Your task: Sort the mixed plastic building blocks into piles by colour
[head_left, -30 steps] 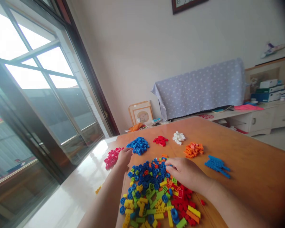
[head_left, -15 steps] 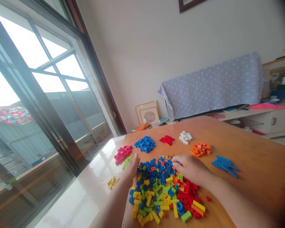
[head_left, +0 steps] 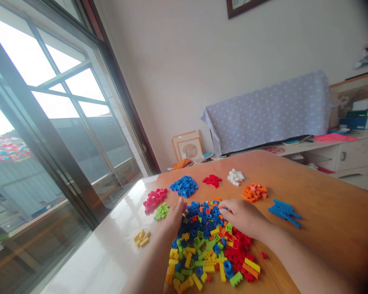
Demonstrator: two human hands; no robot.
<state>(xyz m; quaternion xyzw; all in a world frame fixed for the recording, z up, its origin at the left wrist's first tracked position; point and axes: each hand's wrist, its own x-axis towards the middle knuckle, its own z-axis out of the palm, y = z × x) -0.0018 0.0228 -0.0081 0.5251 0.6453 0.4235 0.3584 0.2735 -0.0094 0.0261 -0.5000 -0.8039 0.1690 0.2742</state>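
Note:
A mixed heap of toy building bricks (head_left: pixel 207 253) in blue, yellow, green, orange and red lies on the table in front of me. At the heap's far left edge is my left hand (head_left: pixel 177 211), seen edge-on with the thumb up; it looks open, its other fingers partly hidden. Across from it, my right hand (head_left: pixel 237 211) rests at the heap's far right edge, fingers slightly bent, the thumb a little apart. No brick shows in either hand. Blue round bricks (head_left: pixel 204 218) lie between the two hands. Just left of my left hand sits a small green pile (head_left: pixel 162 211).
Sorted piles ring the heap: pink bricks (head_left: pixel 155 200), small blue bricks (head_left: pixel 184 186), red bricks (head_left: pixel 212 180), white bricks (head_left: pixel 235 177), orange bricks (head_left: pixel 254 192), long blue bricks (head_left: pixel 284 211) and pale yellow bricks (head_left: pixel 141 238). A window stands left; a cloth-covered object (head_left: pixel 266 112) is behind the table (head_left: pixel 325 204).
The camera view has shifted slightly to the right. My left hand is a little nearer the heap, and more of the green pile shows beside it. My right hand stays at the heap's edge.

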